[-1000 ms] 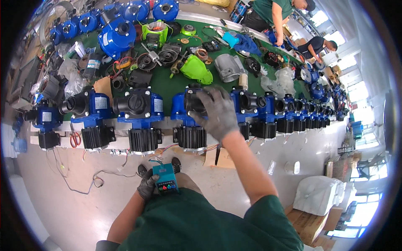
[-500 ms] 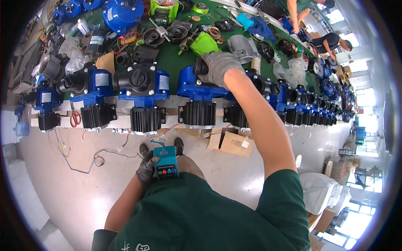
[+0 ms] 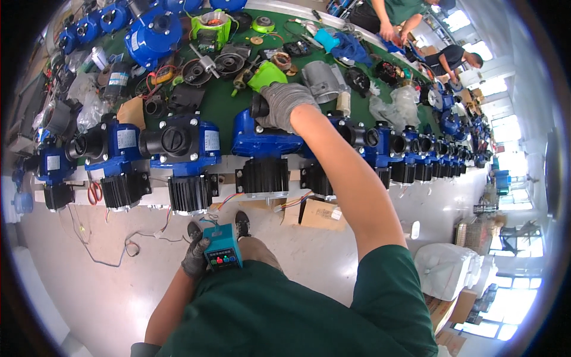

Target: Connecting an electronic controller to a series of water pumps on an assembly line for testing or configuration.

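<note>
My right hand [image 3: 286, 106], in a grey knit glove, reaches forward and is closed over the top of a blue pump [image 3: 264, 143] at its black port. The glove hides part of that port. A black finned motor [image 3: 263, 177] forms the pump's near end, overhanging the bench edge. Low at my waist, my left hand [image 3: 194, 256], also gloved, grips a teal control box [image 3: 221, 239] by its left side. Coloured buttons line the box's front, and a cable leaves its far end. Left of the held pump stands another blue pump [image 3: 202, 143] with a round black port cap.
Similar pumps line the bench edge to both sides. Behind them, a lime-green casing [image 3: 209, 28], a grey motor housing [image 3: 321, 81] and plastic bags [image 3: 397, 107] lie on the green mat. Cables and a cardboard box [image 3: 321, 214] are below. Two people work at far right.
The view has shifted, so the bench and pumps sit further left in the picture. My right hand stays on the same pump, and my left still holds the control box.
</note>
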Motion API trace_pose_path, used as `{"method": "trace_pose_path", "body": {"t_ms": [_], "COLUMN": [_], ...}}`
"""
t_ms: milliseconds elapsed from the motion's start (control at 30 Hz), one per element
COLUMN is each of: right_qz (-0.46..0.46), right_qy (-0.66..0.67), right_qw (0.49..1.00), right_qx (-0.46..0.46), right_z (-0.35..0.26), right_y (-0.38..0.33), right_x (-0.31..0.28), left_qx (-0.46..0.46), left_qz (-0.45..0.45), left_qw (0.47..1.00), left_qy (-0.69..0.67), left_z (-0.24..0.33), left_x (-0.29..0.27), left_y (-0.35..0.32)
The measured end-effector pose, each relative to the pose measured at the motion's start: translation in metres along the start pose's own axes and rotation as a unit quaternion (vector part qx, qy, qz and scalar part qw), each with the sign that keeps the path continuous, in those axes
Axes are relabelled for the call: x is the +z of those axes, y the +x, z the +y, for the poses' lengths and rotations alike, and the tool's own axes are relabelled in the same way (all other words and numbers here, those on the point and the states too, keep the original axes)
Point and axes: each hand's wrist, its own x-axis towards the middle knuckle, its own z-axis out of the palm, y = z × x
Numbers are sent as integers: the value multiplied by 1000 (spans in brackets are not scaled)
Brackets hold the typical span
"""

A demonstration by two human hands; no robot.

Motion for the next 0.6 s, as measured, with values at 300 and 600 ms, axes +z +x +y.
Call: {"method": "trace_pose_path", "body": {"t_ms": [300, 600], "right_qz": [6, 8], "right_qy": [2, 17], "right_qw": [1000, 1000], "right_qx": [-10, -4], "right_z": [1, 0], "right_y": [0, -1], "right_x": [0, 0], "left_qx": [-10, -23], "left_qz": [-3, 4], "left_qw": [1000, 999], "left_qy": [2, -22], "left_z": [1, 4], "left_x": [-7, -2], "left_y": [1, -1]}}
